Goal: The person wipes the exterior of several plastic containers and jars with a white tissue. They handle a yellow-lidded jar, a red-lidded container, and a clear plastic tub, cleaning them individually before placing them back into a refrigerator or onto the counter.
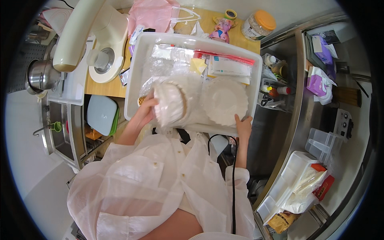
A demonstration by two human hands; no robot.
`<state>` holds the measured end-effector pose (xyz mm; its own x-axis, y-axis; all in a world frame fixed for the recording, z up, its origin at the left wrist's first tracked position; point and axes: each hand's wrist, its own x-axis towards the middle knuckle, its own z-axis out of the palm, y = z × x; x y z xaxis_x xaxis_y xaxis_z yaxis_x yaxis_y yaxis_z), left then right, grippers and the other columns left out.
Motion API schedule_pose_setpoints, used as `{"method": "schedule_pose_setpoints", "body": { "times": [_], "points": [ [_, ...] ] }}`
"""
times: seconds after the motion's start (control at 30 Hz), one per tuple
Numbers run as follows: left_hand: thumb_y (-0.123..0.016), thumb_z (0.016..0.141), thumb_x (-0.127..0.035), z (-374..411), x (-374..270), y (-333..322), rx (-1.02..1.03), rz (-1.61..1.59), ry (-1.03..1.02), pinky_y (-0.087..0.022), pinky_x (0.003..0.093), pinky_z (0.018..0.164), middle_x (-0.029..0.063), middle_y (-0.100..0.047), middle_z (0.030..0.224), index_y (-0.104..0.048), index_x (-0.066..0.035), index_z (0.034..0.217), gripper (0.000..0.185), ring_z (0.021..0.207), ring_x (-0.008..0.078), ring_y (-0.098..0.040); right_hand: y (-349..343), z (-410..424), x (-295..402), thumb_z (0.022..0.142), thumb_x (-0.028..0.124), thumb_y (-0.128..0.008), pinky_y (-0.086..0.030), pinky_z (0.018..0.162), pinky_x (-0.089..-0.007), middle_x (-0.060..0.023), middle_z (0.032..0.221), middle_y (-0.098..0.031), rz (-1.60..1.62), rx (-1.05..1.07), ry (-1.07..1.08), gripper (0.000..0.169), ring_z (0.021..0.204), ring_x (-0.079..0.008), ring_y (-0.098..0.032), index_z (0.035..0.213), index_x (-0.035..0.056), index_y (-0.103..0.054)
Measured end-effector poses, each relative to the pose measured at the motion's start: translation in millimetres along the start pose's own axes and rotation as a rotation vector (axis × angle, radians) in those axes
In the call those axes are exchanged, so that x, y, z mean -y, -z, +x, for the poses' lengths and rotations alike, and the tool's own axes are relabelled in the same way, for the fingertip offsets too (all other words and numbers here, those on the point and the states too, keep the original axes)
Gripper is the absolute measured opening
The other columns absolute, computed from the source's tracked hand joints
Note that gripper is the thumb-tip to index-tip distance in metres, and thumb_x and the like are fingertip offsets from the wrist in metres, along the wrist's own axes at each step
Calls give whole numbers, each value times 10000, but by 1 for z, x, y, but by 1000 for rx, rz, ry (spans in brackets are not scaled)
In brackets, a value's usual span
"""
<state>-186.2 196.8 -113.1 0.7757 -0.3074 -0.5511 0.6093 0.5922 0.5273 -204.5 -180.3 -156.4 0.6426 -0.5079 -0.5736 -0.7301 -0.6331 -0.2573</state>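
Note:
My left hand (146,108) grips a plastic-wrapped stack of white, ruffled-edge disposable items (169,103) at the left front of a white plastic bin (130,99). My right hand (243,124) is at the bin's front right corner, its fingers by the edge of a wrapped stack of scalloped plates (225,100); whether it grips the stack or the rim, I cannot tell. Behind the stacks, the bin holds clear plastic packaging (160,64), a yellow paper piece (198,66), a white printed packet (229,66) and a red strip (225,57).
A cream stand mixer (105,57) stands left of the bin. Behind it lie a pink bag (150,15) and a jar with an orange lid (255,27). A metal shelf (295,111) with tissue packs (319,82) runs along the right. A black cable (234,186) hangs before me.

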Motion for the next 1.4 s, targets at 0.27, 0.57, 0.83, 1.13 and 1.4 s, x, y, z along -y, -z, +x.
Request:
{"method": "schedule_pose_setpoints", "body": {
  "times": [0.27, 0.57, 0.83, 1.13, 1.4],
  "points": [
    [-601, 707, -144, 124, 87, -105, 73, 458, 173, -435, 333, 477, 96, -470, 985, -281, -162, 1267, 646, 782, 177, -514, -47, 20, -56, 900, 439, -452, -375, 905, -357, -112, 1258, -447, 911, -46, 12, 636, 1118, -214, -459, 1373, 60, -260],
    [-682, 737, -275, 79, 63, -88, 172, 1235, -569, -440, 321, 873, 185, -543, 1171, -409, -155, 1298, 636, 1004, 239, -573, 8, -51, 6, 873, 128, -514, -353, 938, -387, -163, 1215, -445, 342, -640, 608, 382, 1123, -304, -442, 1235, 26, -454],
    [-682, 751, -351, 100, 0, 140, -488, 1353, -34, -480, 298, 768, 188, -614, 970, -416, 35, 1255, 688, 850, 234, -612, -31, -53, 118, 684, 18, -600, -418, 867, -413, -117, 1060, -545, 98, -97, 1294, 278, 1041, -326, -485, 961, 49, -608],
    [-703, 731, -86, 7, -36, 48, -467, 927, -431, -484, 240, 648, 81, -599, 941, -513, -4, 1178, 493, 754, 120, -609, -72, -68, 144, 704, 167, -721, -333, 980, -365, -188, 1282, -396, 261, -18, 1217, 904, 1186, -284, -383, 1409, 78, -163],
    [-715, 733, -220, 43, -57, -39, 372, 721, -248, -386, 327, 943, 79, -430, 1301, -321, -62, 1363, 760, 1125, 155, -473, -8, -60, 93, 749, 34, -700, -472, 766, -263, -63, 989, -610, 1076, 71, 646, 343, 864, -131, -570, 1067, -13, -582]
  ]
}}
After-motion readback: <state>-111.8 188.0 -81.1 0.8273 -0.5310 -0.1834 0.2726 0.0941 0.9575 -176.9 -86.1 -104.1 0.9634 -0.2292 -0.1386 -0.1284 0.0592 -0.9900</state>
